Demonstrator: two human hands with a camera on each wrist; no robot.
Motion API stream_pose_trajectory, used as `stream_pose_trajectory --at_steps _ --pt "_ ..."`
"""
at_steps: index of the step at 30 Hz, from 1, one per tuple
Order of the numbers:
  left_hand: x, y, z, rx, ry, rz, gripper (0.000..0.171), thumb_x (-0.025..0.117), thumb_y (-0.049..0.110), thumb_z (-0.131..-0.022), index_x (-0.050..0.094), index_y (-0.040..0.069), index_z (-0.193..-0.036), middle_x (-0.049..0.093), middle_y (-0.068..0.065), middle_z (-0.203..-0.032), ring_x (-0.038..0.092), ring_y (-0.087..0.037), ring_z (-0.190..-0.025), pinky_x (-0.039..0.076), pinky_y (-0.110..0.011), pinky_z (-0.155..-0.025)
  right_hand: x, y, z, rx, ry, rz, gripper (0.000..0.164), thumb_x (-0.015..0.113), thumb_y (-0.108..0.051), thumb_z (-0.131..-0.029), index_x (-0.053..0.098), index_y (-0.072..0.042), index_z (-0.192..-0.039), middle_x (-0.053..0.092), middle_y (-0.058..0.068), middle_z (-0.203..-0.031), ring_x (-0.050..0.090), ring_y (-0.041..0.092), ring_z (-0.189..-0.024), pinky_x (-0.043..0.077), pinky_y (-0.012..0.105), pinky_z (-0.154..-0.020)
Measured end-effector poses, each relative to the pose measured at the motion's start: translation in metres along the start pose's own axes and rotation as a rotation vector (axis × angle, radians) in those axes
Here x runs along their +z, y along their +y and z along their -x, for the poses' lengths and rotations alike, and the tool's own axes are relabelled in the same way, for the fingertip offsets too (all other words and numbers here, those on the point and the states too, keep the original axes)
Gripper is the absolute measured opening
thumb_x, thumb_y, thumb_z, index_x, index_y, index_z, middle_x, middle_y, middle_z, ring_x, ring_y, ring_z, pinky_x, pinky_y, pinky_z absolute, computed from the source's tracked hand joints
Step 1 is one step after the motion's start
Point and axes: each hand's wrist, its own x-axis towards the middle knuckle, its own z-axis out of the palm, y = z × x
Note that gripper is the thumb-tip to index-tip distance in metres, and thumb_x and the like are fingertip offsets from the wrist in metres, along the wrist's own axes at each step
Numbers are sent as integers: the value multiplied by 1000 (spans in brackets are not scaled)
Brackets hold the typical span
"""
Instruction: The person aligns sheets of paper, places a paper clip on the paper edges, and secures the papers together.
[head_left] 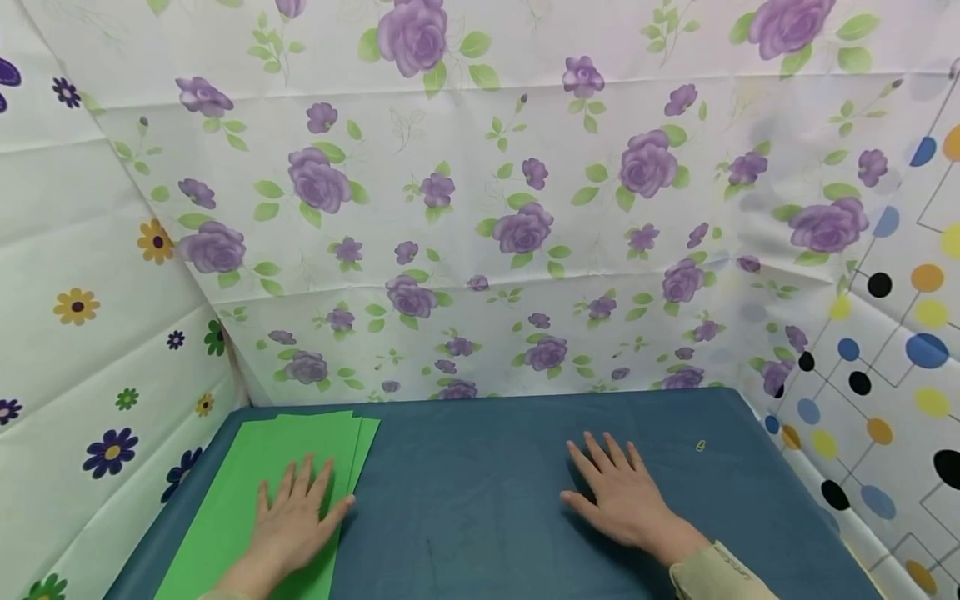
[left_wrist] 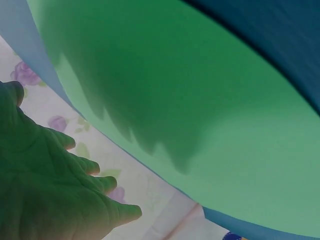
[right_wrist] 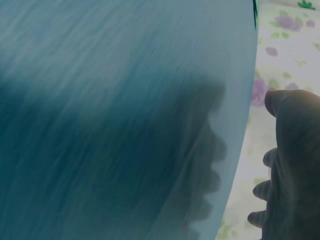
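Several sheets of green paper (head_left: 225, 500) lie overlapped on the left side of the blue-covered table (head_left: 450, 500). Over them my left hand (head_left: 292, 517) is spread, fingers straight and holding nothing. In the left wrist view its palm (left_wrist: 55, 185) hovers apart from the green paper (left_wrist: 240, 150), which carries its shadow. My right hand (head_left: 618, 496) spreads flat above the right half of the table, also holding nothing. The right wrist view shows that hand (right_wrist: 297, 170) raised off the blue cover (right_wrist: 125, 125), its shadow below.
A small yellowish paper clip (head_left: 701, 446) lies to the right of my right hand. Behind the table hangs a white cloth with purple roses (head_left: 525, 229). A flower-print cloth (head_left: 75, 375) closes the left side and a dotted cloth (head_left: 900, 400) the right.
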Motion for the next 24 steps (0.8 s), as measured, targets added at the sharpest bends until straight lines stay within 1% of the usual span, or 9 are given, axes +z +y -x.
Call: stream_pose_trajectory --at_steps 5,11,14,16,19,24 --pt "-3 -8 3 -7 -1 10 91 42 72 -100 30 6 -161 14 -32 -164 9 -57 -148 -1 -83 -107 1 -18 -9 -36 -20 -5 82 38 -74 -100 30 -23 -164 22 12 -168 15 41 -154 10 68 -120" --pt "-5 -17 4 -24 -13 20 96 40 75 -98 29 4 -161 11 -34 -163 7 -59 -146 -3 -84 -106 4 -38 -19 -85 -51 -6 82 34 -75 -100 27 -24 -164 19 11 -169 13 40 -154 8 65 -121" --pt "-5 -23 5 -32 -9 23 97 40 76 -98 29 3 -161 12 -35 -163 8 -60 -145 -2 -84 -105 6 -49 -25 -111 -71 -18 81 35 -73 -101 26 -24 -165 18 11 -170 12 40 -155 7 64 -122" --pt "-5 -28 6 -36 -5 22 97 40 76 -98 29 3 -161 12 -35 -162 8 -61 -145 -2 -85 -105 7 -57 -28 -128 -86 -26 80 36 -72 -101 25 -24 -165 17 11 -170 11 39 -155 6 63 -122" --pt "-6 -36 6 -50 -1 17 99 40 76 -98 28 1 -160 12 -36 -161 8 -62 -144 -1 -85 -104 7 -69 -33 -154 -103 -25 81 34 -73 -101 24 -25 -165 16 10 -170 10 38 -155 6 62 -123" --pt "-10 -51 7 -83 -22 15 100 38 76 -99 25 -3 -160 9 -40 -159 6 -65 -142 -4 -86 -103 6 -91 -40 -192 -134 -14 84 29 -77 -99 22 -26 -165 14 8 -171 10 35 -156 8 60 -124"
